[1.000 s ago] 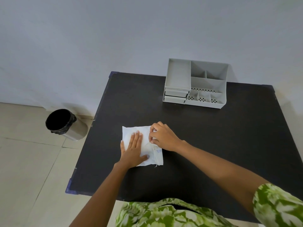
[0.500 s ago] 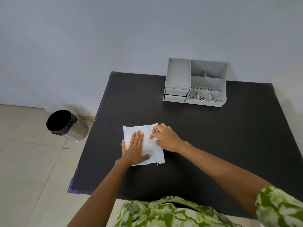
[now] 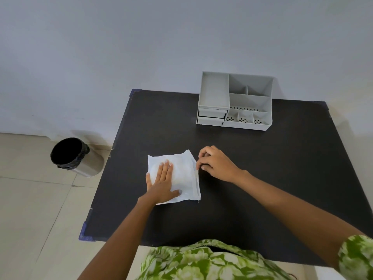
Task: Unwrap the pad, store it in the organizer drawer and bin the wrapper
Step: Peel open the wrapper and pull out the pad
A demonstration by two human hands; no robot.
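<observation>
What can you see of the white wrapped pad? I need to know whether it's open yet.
The wrapped pad is a white, roughly square, soft-looking packet lying flat on the black table, near its left side. A faint rounded outline shows through the wrapper. It looks still closed. The left hand lies palm-down on it; the right hand has its fingers at the right edge, seemingly pinching a narrow strip there.
</observation>
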